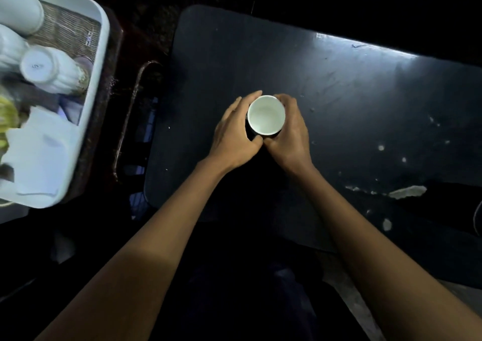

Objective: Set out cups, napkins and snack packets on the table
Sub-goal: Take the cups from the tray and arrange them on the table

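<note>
Head view. White cup [266, 114] standing upright and mouth-up on the dark table [339, 84], about midway between its left and right edges; nothing is visible inside it. Left hand [236, 134] and right hand [289, 129] clasp the cup from opposite sides, fingers curled round its wall and thumbs meeting at its near side. Both forearms reach in from the near edge of the picture.

Pale tray [100, 24] at far left, on a separate dark surface well apart from the table. It holds several white cups lying on their sides, among them one cup with its base toward the camera [36, 66], a folded white napkin [39, 155] at the tray's near end, and a yellow-green item [6, 111] too blurred to identify. Faint marks on the cup base and on the tray's woven liner are unreadable.

Table surface scuffed, with pale chips along its near right edge [407, 192]. Bare tabletop extends on all sides of the cup, widest to the right and far.
</note>
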